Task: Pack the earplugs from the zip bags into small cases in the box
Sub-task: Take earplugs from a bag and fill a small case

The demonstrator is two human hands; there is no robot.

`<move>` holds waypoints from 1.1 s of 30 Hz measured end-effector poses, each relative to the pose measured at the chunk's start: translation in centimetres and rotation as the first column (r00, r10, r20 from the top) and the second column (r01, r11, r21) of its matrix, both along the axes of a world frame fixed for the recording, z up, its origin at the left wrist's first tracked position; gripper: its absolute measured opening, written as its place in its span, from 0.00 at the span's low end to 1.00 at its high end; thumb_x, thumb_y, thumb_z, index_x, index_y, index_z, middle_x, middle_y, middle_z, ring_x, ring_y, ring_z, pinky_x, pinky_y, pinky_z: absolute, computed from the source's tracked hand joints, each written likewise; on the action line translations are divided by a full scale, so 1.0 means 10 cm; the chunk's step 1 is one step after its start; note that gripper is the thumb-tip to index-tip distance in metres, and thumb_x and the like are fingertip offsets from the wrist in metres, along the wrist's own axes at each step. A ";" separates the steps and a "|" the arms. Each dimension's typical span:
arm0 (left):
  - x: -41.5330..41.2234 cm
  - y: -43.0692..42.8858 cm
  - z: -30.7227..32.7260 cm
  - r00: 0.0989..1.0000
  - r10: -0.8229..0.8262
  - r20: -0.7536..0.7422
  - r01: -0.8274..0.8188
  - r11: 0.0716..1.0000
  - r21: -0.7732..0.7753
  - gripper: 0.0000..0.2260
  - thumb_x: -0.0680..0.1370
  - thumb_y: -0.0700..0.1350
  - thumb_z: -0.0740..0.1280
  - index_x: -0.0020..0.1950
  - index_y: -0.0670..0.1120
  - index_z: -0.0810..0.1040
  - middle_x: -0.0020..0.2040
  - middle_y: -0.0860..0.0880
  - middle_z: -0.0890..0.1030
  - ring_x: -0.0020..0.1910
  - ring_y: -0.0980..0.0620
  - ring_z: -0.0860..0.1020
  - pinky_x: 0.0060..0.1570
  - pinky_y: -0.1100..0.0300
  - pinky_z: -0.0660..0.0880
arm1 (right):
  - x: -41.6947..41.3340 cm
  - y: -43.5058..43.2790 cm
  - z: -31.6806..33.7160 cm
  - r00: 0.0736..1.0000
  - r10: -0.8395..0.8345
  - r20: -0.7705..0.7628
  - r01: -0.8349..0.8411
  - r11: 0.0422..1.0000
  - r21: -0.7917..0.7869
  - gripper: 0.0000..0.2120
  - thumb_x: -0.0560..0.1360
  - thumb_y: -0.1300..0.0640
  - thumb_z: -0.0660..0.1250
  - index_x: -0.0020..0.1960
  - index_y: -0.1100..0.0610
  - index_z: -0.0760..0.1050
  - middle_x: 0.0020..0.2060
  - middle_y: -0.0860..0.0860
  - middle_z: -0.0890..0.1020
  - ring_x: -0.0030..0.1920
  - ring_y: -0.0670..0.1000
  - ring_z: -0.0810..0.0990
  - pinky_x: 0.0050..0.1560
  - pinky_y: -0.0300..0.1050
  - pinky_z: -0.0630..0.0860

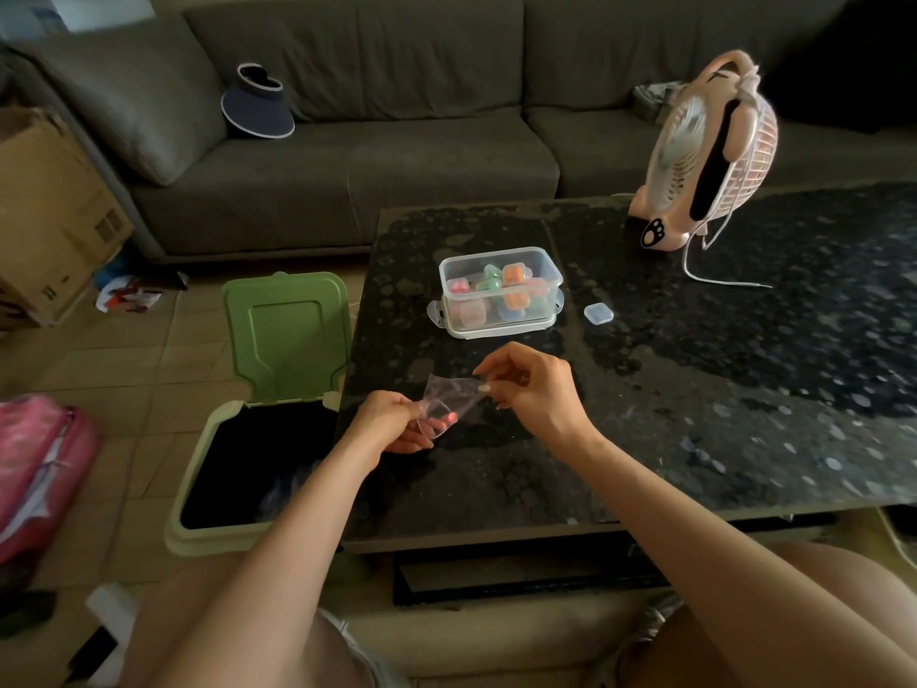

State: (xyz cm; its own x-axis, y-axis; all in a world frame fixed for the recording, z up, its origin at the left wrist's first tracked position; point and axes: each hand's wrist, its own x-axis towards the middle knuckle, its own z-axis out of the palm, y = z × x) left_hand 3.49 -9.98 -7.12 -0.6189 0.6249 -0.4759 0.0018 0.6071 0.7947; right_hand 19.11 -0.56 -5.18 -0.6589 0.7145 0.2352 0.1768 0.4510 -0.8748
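A small clear zip bag (449,400) hangs between both hands above the dark table's near left part. My left hand (392,423) grips its lower end, where a pink earplug (450,416) shows through the plastic. My right hand (526,384) pinches the bag's upper edge with thumb and fingers. Farther back on the table stands a clear plastic box (501,290) holding several small cases with coloured earplugs. A single small clear case (598,313) lies shut on the table to the right of the box.
A green bin (258,429) with its lid raised stands on the floor against the dark speckled table's (694,389) left edge. A pink desk fan (704,151) with a white cable sits at the table's far right. A grey sofa runs behind.
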 end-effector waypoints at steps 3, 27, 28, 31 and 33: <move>-0.02 -0.02 -0.03 1.000 -0.003 -0.007 0.003 1.000 0.024 0.11 0.80 0.46 0.63 0.47 0.39 0.77 0.34 0.46 0.82 0.25 0.57 0.79 0.25 0.68 0.74 | 0.00 0.00 0.01 1.000 -0.007 -0.013 0.007 1.000 -0.018 0.08 0.71 0.68 0.70 0.44 0.56 0.79 0.39 0.53 0.83 0.36 0.48 0.81 0.38 0.44 0.81; 0.04 -0.02 -0.21 0.818 -0.299 -0.491 0.363 0.931 0.038 0.10 0.68 0.38 0.76 0.41 0.49 0.76 0.48 0.48 0.80 0.39 0.54 0.80 0.38 0.61 0.77 | 0.10 0.20 -0.08 0.863 -0.178 0.472 -0.106 0.851 0.515 0.13 0.73 0.64 0.64 0.54 0.51 0.78 0.48 0.49 0.82 0.50 0.51 0.76 0.42 0.43 0.71; 0.05 -0.02 -0.22 0.810 -0.288 -0.511 0.359 0.933 0.042 0.10 0.68 0.40 0.76 0.39 0.49 0.76 0.47 0.48 0.80 0.40 0.54 0.79 0.38 0.61 0.76 | 0.10 0.21 -0.09 0.826 -0.158 0.541 -0.147 0.867 0.477 0.12 0.74 0.62 0.64 0.54 0.50 0.78 0.49 0.49 0.81 0.52 0.51 0.76 0.45 0.44 0.72; 0.08 0.01 -0.25 0.814 -0.278 -0.510 0.371 0.924 0.089 0.08 0.69 0.37 0.75 0.38 0.45 0.76 0.46 0.49 0.81 0.39 0.62 0.80 0.35 0.70 0.73 | 0.10 0.21 -0.10 0.814 -0.142 0.563 -0.124 0.905 0.407 0.09 0.74 0.59 0.64 0.50 0.49 0.80 0.49 0.48 0.82 0.53 0.51 0.78 0.48 0.44 0.74; 0.12 0.02 -0.23 0.825 -0.254 -0.504 0.361 0.924 0.125 0.07 0.70 0.34 0.73 0.40 0.40 0.76 0.46 0.48 0.81 0.40 0.63 0.81 0.36 0.71 0.75 | 0.09 0.20 -0.08 0.831 -0.143 0.537 -0.079 0.926 0.369 0.09 0.75 0.58 0.63 0.49 0.50 0.81 0.49 0.48 0.82 0.51 0.51 0.79 0.48 0.44 0.75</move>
State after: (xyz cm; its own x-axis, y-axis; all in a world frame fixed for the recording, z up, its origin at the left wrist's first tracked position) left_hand 4.73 -9.73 -9.42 -0.4919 0.8705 -0.0167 0.5656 0.3341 0.7540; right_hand 20.05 1.46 -6.03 -0.7336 0.6739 0.0878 0.5928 0.6978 -0.4020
